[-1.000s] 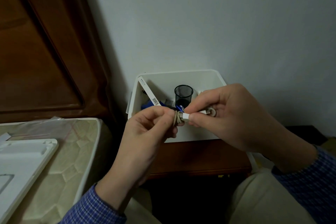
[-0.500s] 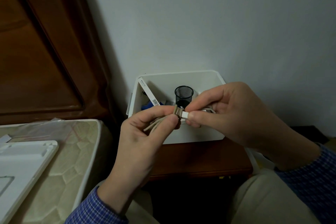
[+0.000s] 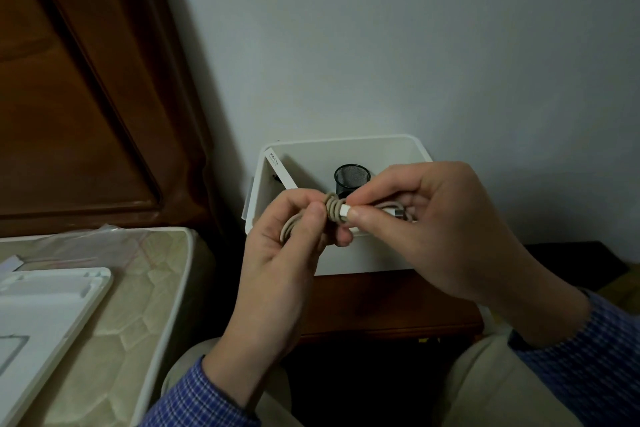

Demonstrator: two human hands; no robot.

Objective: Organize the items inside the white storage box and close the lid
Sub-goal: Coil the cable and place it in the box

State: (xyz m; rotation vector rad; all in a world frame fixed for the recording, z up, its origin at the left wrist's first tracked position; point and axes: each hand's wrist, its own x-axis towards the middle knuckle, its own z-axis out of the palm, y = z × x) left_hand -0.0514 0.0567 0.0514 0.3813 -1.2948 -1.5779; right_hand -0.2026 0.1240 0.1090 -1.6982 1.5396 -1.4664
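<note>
The person has two bare hands, the left hand [image 3: 280, 253] and the right hand [image 3: 440, 229]. No rings or watch show on them. Each arm wears a blue shirt sleeve with small checks, one sleeve [image 3: 204, 399] below the left hand. The legs wear light tan trousers [image 3: 485, 388]

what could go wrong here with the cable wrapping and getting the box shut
1. The cable wrap is held only by pinches from the left hand and right hand; if either slips, the turns may spring loose.
2. The black mesh cup and the slanted white strip stand tall in the white storage box; they might block the lid.
3. The lid lies off to the left on the mattress, out of easy reach.
</note>
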